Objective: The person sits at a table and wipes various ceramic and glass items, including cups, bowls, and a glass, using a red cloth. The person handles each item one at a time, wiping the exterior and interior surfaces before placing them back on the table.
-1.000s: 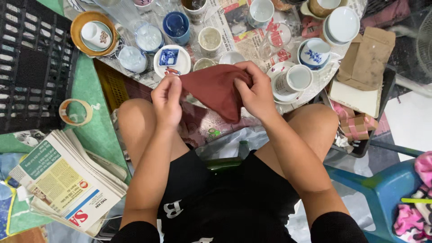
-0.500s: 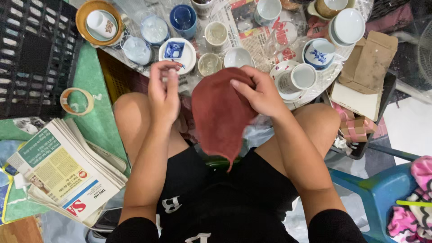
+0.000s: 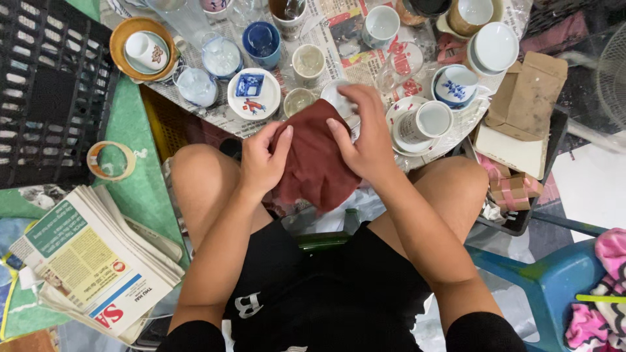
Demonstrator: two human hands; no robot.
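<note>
I sit with a dark red cloth (image 3: 316, 163) held between my knees. My left hand (image 3: 262, 164) grips the cloth's left edge, thumb and fingers pinched on it. My right hand (image 3: 366, 140) presses the cloth from the right and closes around a small white object (image 3: 338, 98) wrapped at its top; I cannot tell what that object is. Both hands hover just in front of a low table covered with newspaper (image 3: 355, 39).
Several cups, glasses and saucers crowd the table, among them a blue cup (image 3: 262, 40), a white mug on a saucer (image 3: 424, 122) and a small decorated plate (image 3: 253, 93). A black crate (image 3: 45, 85), tape roll (image 3: 111, 160), newspaper stack (image 3: 91, 261), cardboard box (image 3: 525, 98) and blue stool (image 3: 554, 280) surround me.
The cloth hung open and long half a second ago; now it is gathered up higher, and my right hand has moved up toward the table edge with it.
</note>
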